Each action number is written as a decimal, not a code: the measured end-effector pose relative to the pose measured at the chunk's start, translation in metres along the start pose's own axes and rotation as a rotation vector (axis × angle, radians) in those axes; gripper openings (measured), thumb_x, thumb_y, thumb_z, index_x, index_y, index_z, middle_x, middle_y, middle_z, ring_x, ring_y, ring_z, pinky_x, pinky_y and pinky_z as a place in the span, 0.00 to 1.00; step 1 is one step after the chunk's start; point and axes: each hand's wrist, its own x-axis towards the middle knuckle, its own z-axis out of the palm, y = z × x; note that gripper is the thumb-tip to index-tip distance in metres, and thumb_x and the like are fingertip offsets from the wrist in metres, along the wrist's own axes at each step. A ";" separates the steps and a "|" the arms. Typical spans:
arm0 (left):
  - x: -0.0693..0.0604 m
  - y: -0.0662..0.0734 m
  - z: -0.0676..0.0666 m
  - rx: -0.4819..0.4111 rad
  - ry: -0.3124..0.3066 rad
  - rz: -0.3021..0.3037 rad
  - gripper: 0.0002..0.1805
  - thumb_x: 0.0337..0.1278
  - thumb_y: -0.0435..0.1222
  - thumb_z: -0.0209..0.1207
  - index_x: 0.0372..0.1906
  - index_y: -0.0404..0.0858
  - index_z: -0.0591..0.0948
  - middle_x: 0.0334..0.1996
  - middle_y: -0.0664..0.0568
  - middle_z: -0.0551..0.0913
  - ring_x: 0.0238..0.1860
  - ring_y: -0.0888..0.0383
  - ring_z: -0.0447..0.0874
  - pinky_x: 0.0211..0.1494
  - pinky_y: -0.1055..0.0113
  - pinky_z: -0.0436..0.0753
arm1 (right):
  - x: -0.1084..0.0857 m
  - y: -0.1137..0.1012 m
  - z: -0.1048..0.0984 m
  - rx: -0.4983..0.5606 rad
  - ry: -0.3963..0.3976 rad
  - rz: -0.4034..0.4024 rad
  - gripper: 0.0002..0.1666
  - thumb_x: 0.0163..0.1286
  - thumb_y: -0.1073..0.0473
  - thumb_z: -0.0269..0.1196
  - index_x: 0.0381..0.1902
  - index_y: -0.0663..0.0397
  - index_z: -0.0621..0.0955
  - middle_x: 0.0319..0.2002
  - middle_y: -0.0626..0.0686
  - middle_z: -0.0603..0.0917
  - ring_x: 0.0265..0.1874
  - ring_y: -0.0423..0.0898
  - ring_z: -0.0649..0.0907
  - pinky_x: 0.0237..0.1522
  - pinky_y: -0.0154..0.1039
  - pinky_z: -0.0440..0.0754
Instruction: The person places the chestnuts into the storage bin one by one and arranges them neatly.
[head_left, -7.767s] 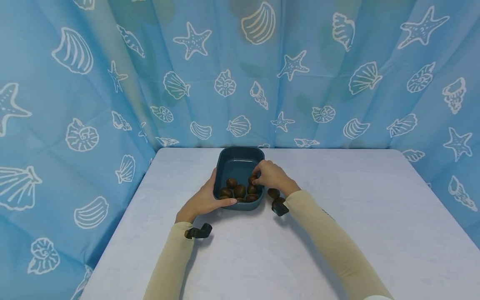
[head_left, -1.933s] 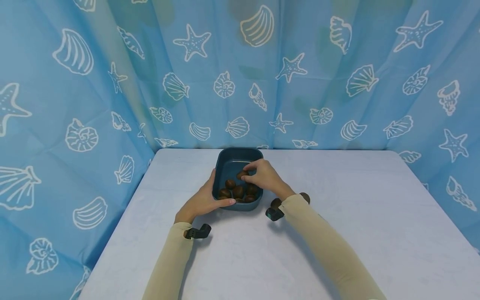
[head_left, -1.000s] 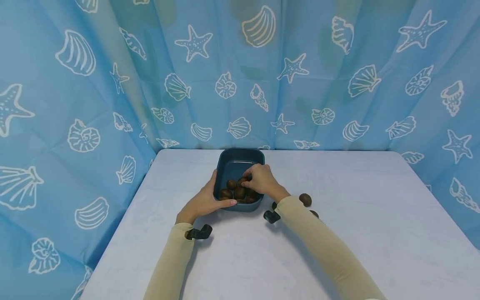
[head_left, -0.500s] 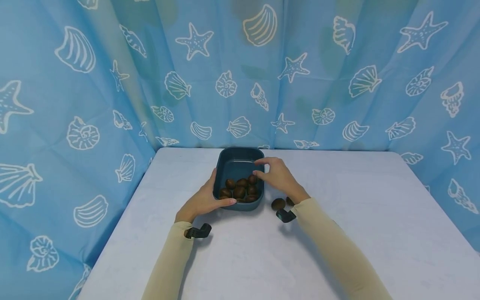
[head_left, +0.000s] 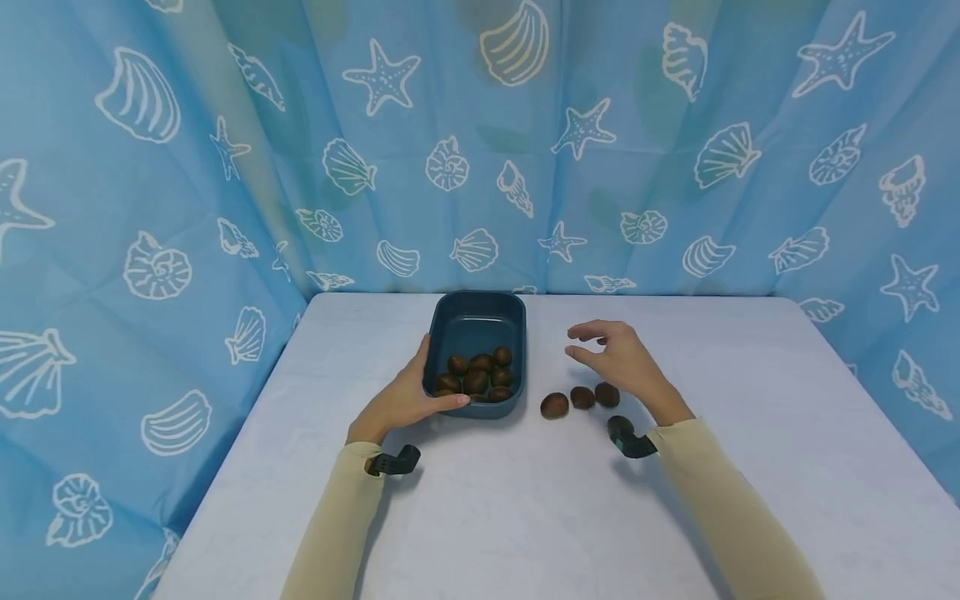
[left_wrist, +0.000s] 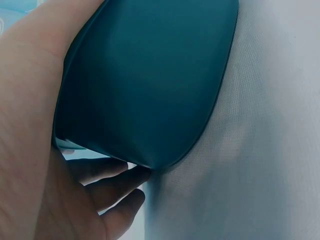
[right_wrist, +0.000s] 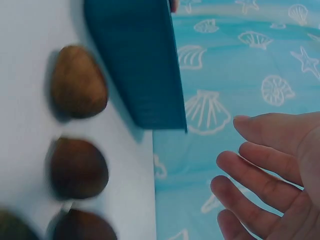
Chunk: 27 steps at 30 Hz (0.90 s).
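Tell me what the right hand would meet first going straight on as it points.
Likely the right side of the teal dish, though the right hand may pass above; depth is unclear.

1. Your teal dish [head_left: 472, 333] stands upright, long sides running away from you.
2. Brown rounded pieces [head_left: 476, 382] cluster at its near end.
3. Right of it you have four loose pieces [head_left: 554, 406], three roughly in a row, one nearer you.

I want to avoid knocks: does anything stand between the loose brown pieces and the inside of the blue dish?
Only the right wall of the blue dish: the loose brown pieces lie on the table outside it. Nothing else visible stands between.
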 end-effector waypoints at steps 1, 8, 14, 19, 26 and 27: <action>0.000 0.000 0.000 0.000 0.000 -0.001 0.76 0.44 0.71 0.70 0.83 0.56 0.28 0.86 0.55 0.37 0.86 0.46 0.42 0.82 0.35 0.56 | -0.003 0.004 -0.002 -0.004 0.000 0.009 0.23 0.73 0.53 0.67 0.61 0.57 0.84 0.60 0.59 0.86 0.61 0.58 0.82 0.68 0.60 0.78; 0.000 0.001 0.001 0.010 -0.005 -0.004 0.75 0.45 0.71 0.69 0.83 0.57 0.28 0.86 0.54 0.37 0.86 0.46 0.42 0.82 0.35 0.56 | -0.019 0.033 -0.006 -0.019 -0.001 0.031 0.23 0.72 0.55 0.68 0.61 0.60 0.83 0.58 0.61 0.86 0.59 0.59 0.82 0.65 0.59 0.79; -0.001 0.002 0.001 0.019 -0.008 -0.021 0.74 0.48 0.68 0.70 0.83 0.58 0.27 0.86 0.54 0.37 0.86 0.45 0.42 0.82 0.35 0.55 | -0.034 0.053 -0.006 -0.021 -0.040 0.051 0.25 0.72 0.56 0.68 0.61 0.64 0.82 0.57 0.63 0.86 0.56 0.60 0.84 0.61 0.60 0.82; 0.000 0.001 0.003 0.013 -0.007 -0.005 0.72 0.51 0.64 0.71 0.83 0.58 0.27 0.86 0.54 0.37 0.86 0.45 0.42 0.82 0.34 0.56 | -0.042 0.064 -0.008 -0.008 -0.074 0.079 0.25 0.72 0.55 0.67 0.61 0.65 0.82 0.57 0.64 0.86 0.54 0.60 0.86 0.51 0.54 0.86; 0.000 -0.001 0.002 0.007 0.013 0.018 0.72 0.50 0.64 0.71 0.83 0.59 0.28 0.86 0.56 0.37 0.86 0.45 0.44 0.81 0.33 0.57 | -0.038 0.062 -0.011 -0.012 -0.180 0.148 0.31 0.71 0.51 0.68 0.64 0.65 0.80 0.54 0.64 0.86 0.53 0.59 0.86 0.48 0.50 0.87; 0.000 -0.002 0.002 0.011 0.013 0.021 0.72 0.50 0.64 0.72 0.83 0.59 0.29 0.86 0.56 0.38 0.86 0.45 0.44 0.80 0.32 0.57 | -0.039 0.061 -0.011 -0.015 -0.193 0.156 0.32 0.70 0.51 0.69 0.64 0.66 0.79 0.54 0.64 0.86 0.53 0.59 0.86 0.48 0.49 0.87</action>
